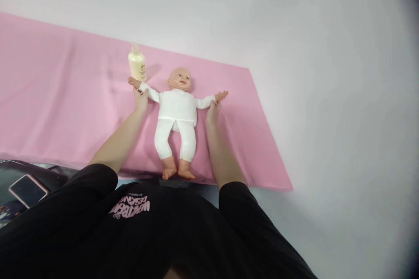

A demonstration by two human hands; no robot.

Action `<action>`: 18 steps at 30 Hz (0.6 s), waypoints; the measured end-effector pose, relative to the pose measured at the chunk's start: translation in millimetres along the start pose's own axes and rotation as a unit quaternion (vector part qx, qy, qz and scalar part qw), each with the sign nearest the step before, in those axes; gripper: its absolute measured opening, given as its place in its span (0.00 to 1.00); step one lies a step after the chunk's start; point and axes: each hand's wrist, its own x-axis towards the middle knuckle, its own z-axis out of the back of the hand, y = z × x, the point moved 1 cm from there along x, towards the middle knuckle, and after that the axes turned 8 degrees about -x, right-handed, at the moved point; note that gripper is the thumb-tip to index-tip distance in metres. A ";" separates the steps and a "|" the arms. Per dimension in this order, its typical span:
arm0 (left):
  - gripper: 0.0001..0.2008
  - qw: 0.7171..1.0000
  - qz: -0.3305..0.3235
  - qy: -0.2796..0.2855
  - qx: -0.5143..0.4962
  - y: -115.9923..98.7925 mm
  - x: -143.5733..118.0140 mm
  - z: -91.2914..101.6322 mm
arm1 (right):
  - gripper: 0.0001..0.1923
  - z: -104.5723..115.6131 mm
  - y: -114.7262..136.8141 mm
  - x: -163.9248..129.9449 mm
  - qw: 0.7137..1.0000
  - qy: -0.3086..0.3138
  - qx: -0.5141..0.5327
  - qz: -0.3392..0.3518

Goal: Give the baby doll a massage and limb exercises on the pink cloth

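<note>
Holding a bald, white-clothed plastic baby doll (177,105), face up between the grips, with left hand (141,99) and right hand (212,112) curled closed around its cuffs (143,87). Could topple the pale-yellow plastic pump bottle (136,65), just beyond the left grip, by swinging outward.

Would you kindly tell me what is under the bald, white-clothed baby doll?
Pink sheeting shows around the doll and between its legs; whatever lies directly beneath it is covered and cannot be seen.

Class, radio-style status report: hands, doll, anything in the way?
Left hand, right hand: both holding the doll, one each side. Doll face-up on pink sheet, arms outspread. Pump bottle upright, close beyond left hand.
</note>
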 end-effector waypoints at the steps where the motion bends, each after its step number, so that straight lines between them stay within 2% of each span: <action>1: 0.31 1.000 -0.001 -0.003 0.002 0.2 0.3 -0.4 | 0.35 -0.6 2.0 -1.0 0.999 -0.024 0.002 -0.049; 3: 0.34 1.000 -0.006 -0.009 0.005 0.5 0.8 -1.2 | 0.38 -2.0 5.2 -2.7 0.988 -0.067 0.025 -0.139; 5: 0.34 1.000 -0.010 -0.004 0.015 -0.2 0.1 -2.5 | 0.40 -3.2 9.4 -3.5 0.984 -0.077 0.028 -0.158; 7: 0.34 0.999 -0.016 0.012 0.025 -2.0 -2.4 -4.3 | 0.41 -3.7 15.1 -3.7 0.992 -0.059 -0.004 -0.112; 11: 0.39 0.997 -0.039 0.059 0.024 -6.5 -11.2 -8.7 | 0.42 -4.2 28.6 -7.0 0.998 -0.009 -0.063 -0.010; 18: 0.39 0.978 -0.094 0.175 0.062 -15.3 -26.4 -15.2 | 0.39 -12.0 36.7 -19.9 0.996 0.055 -0.073 -0.021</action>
